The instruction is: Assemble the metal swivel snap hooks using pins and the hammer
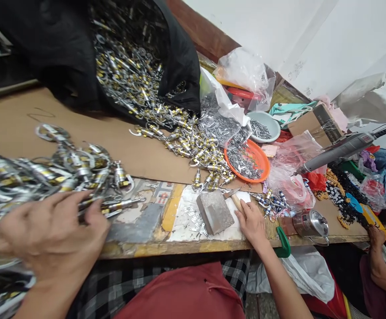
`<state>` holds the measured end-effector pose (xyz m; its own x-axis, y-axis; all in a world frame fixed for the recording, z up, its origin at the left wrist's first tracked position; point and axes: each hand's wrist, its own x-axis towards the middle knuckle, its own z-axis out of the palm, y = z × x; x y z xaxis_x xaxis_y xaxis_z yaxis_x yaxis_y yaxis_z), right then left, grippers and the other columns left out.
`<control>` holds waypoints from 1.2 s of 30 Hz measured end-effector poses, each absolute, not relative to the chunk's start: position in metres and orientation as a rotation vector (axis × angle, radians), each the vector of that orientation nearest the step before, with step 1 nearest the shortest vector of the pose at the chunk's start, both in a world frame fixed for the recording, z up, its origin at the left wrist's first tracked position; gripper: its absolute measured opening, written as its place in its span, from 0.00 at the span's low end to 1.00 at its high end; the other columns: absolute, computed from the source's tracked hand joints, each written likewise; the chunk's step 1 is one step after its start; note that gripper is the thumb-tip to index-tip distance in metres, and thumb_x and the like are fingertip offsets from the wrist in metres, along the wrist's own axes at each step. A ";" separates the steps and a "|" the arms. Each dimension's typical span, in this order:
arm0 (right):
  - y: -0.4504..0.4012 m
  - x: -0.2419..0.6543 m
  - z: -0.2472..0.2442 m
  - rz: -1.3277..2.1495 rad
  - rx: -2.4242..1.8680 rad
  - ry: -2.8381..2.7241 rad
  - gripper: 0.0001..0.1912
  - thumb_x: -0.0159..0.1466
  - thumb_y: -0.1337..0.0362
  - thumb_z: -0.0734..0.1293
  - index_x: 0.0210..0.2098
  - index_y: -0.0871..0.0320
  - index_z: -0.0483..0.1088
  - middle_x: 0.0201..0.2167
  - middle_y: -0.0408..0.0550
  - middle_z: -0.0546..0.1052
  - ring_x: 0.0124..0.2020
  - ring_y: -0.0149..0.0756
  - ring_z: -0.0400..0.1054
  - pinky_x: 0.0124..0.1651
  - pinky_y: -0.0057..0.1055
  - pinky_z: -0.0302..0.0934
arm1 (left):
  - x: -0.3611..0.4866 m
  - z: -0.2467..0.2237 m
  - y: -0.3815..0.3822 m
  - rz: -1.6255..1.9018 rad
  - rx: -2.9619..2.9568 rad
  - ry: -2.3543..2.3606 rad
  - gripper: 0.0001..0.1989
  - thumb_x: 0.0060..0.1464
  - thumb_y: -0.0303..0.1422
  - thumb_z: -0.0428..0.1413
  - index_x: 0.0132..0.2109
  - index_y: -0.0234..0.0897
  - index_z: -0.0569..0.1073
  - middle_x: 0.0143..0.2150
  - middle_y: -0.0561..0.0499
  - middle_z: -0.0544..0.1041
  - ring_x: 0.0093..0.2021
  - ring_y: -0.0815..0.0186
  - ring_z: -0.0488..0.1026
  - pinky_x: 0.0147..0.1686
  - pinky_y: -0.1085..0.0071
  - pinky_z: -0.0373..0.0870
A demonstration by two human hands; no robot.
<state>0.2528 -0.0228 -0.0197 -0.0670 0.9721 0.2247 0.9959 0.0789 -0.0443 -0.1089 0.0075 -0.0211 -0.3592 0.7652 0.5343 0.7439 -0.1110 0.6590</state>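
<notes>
At the left, my left hand (53, 230) is curled over a heap of silver and yellow metal fittings (43, 173); one long fitting (121, 204) sticks out past its fingertips. On the bench my right hand (253, 223) is closed round the wooden handle (237, 203) of a tool whose metal end points left. Just left of that tool is a grey metal block (214, 212). Small flat silver pieces (196, 220) lie on the white surface beside the block.
A black bag (183, 57) spills more fittings onto cardboard (140, 157). Behind the block are an orange plate (265, 163) and a pale bowl (274, 124) of small metal parts. A metal cup (307, 223) stands right, near another person's hand (376, 237).
</notes>
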 end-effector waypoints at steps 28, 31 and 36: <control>-0.025 0.248 -0.026 -0.359 -2.070 -2.206 0.19 0.67 0.60 0.56 0.54 0.60 0.64 0.36 0.53 0.71 0.36 0.39 0.63 0.36 0.31 0.57 | 0.001 -0.038 0.019 0.973 2.207 1.322 0.16 0.57 0.31 0.47 0.51 0.32 0.67 0.43 0.40 0.75 0.45 0.53 0.69 0.45 0.59 0.67; -0.024 0.248 -0.027 -0.362 -2.070 -2.208 0.19 0.67 0.59 0.56 0.54 0.61 0.64 0.37 0.53 0.71 0.36 0.40 0.63 0.36 0.32 0.57 | 0.000 -0.039 0.023 0.956 2.188 1.317 0.15 0.56 0.29 0.46 0.49 0.35 0.68 0.39 0.43 0.76 0.42 0.56 0.72 0.42 0.61 0.69; -0.025 0.248 -0.027 -0.377 -2.056 -2.207 0.19 0.67 0.60 0.55 0.54 0.60 0.64 0.36 0.53 0.71 0.36 0.40 0.64 0.36 0.32 0.57 | -0.002 -0.031 0.031 0.998 2.139 1.385 0.15 0.56 0.27 0.43 0.49 0.36 0.67 0.41 0.43 0.73 0.42 0.57 0.73 0.40 0.63 0.70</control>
<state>0.2478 -0.0246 -0.0268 -0.0823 0.9671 0.2409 0.9922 0.0568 0.1111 -0.0019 0.0307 -0.0312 0.2533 0.9028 0.3475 0.6155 -0.4275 0.6621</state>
